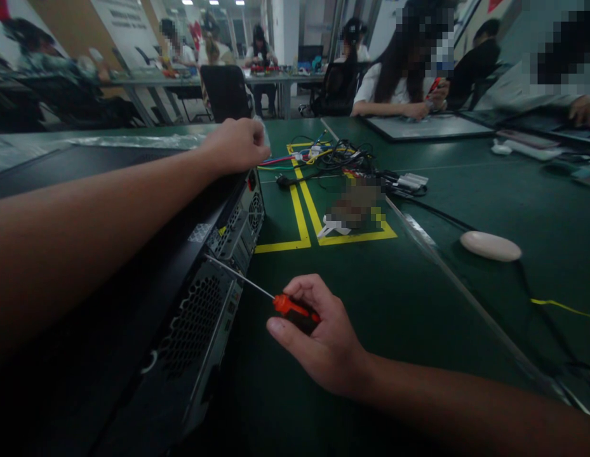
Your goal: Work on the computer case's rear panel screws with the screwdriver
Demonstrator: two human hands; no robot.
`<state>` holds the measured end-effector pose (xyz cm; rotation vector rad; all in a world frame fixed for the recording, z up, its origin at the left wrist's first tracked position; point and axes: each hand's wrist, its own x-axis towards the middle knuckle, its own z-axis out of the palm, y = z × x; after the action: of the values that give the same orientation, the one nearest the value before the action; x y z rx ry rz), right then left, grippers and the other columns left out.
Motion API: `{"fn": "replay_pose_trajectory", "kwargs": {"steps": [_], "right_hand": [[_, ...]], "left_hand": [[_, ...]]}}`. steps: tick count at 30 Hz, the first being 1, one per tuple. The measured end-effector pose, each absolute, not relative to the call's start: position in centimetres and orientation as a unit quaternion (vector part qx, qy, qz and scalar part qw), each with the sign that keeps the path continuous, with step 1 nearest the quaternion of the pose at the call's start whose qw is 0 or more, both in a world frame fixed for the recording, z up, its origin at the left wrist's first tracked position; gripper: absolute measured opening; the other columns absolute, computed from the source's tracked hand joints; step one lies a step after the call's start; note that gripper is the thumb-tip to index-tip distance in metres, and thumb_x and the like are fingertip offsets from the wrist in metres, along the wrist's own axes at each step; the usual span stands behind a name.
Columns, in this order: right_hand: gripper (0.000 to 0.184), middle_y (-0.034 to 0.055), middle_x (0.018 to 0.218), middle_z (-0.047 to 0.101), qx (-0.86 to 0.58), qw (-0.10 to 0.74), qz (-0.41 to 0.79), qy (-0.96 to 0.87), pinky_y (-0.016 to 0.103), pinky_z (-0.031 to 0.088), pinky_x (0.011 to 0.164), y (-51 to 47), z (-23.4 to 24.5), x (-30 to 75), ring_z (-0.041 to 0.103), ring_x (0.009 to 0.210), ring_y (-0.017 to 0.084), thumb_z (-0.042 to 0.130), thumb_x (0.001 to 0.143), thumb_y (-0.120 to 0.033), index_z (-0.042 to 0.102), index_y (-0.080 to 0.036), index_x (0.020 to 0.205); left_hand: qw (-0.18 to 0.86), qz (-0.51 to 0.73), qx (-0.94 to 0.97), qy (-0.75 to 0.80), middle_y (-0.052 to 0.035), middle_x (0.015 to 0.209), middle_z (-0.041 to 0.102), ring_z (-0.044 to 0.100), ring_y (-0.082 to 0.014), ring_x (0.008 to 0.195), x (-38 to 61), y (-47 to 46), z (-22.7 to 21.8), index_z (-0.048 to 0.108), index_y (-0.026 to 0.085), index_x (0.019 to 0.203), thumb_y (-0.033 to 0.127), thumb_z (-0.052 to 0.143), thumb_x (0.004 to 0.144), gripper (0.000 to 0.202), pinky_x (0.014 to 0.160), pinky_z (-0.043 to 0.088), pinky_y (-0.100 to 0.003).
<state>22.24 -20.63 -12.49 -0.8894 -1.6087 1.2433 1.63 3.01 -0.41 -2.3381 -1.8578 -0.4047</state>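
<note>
A black desktop computer case (147, 266) lies on the green table at the left, its rear panel with fan grilles and ports facing right. My right hand (326, 343) is closed round the red and black handle of a screwdriver (297, 311). Its long thin shaft runs up and left, and the tip meets the rear edge of the case near the vent holes. Across the top of the case reaches my left arm, and my left hand (237, 146) rests curled at the far rear corner. Its fingertips are hidden, so what they hold cannot be made out.
Tangled black and coloured cables (347, 155) lie beyond the case, near yellow tape (301, 209) on the table. To the right are a pale oval object (489, 245) and a cord. Clear plastic wrap (147, 141) lies behind the case. A co-worker works at a flat panel (428, 125) opposite.
</note>
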Motion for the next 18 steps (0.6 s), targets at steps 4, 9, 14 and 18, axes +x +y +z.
{"fn": "replay_pose_trajectory", "kwargs": {"steps": [4, 9, 14, 18], "right_hand": [[0.016, -0.0036, 0.081, 0.061, -0.365, 0.435, 0.497, -0.656, 0.028, 0.046, 0.066, -20.6, -12.46, 22.25, 0.057, 0.069, 0.014, 0.073, 0.091, -0.023, 0.058, -0.023, 0.097], [0.014, -0.0036, 0.081, 0.062, -0.369, 0.437, 0.495, -0.654, 0.028, 0.046, 0.066, -20.58, -12.28, 22.23, 0.057, 0.069, 0.014, 0.073, 0.092, -0.024, 0.059, -0.023, 0.097], [0.014, -0.0035, 0.081, 0.062, -0.371, 0.436, 0.495, -0.654, 0.028, 0.046, 0.065, -20.56, -12.45, 22.16, 0.057, 0.069, 0.014, 0.073, 0.092, -0.024, 0.06, -0.023, 0.097], [0.013, -0.0032, 0.08, 0.062, -0.371, 0.439, 0.489, -0.657, 0.028, 0.046, 0.065, -20.51, -12.46, 22.17, 0.058, 0.068, 0.014, 0.072, 0.092, -0.024, 0.06, -0.023, 0.097]], "left_hand": [[0.059, -0.133, -0.775, -0.615, -0.0142, 0.109, 0.075, 0.067, -0.0276, 0.103, 1.71, 2.74, -0.2, 0.074, 0.015, 0.104, 0.033, 0.057, 0.091, 0.028, 0.097, 0.052, -0.039], [0.052, -0.128, -0.77, -0.622, -0.0123, 0.11, 0.075, 0.066, -0.0271, 0.105, 1.76, 2.78, -0.08, 0.074, 0.017, 0.103, 0.033, 0.059, 0.089, 0.027, 0.098, 0.051, -0.038], [0.069, -0.125, -0.779, -0.611, -0.0164, 0.11, 0.075, 0.068, -0.0297, 0.104, 1.78, 2.73, -0.12, 0.074, 0.013, 0.103, 0.032, 0.055, 0.092, 0.029, 0.094, 0.052, -0.039], [0.074, -0.123, -0.777, -0.613, -0.0144, 0.11, 0.075, 0.068, -0.0284, 0.107, 1.8, 2.62, -0.14, 0.074, 0.013, 0.104, 0.032, 0.055, 0.093, 0.029, 0.095, 0.052, -0.037]]}}
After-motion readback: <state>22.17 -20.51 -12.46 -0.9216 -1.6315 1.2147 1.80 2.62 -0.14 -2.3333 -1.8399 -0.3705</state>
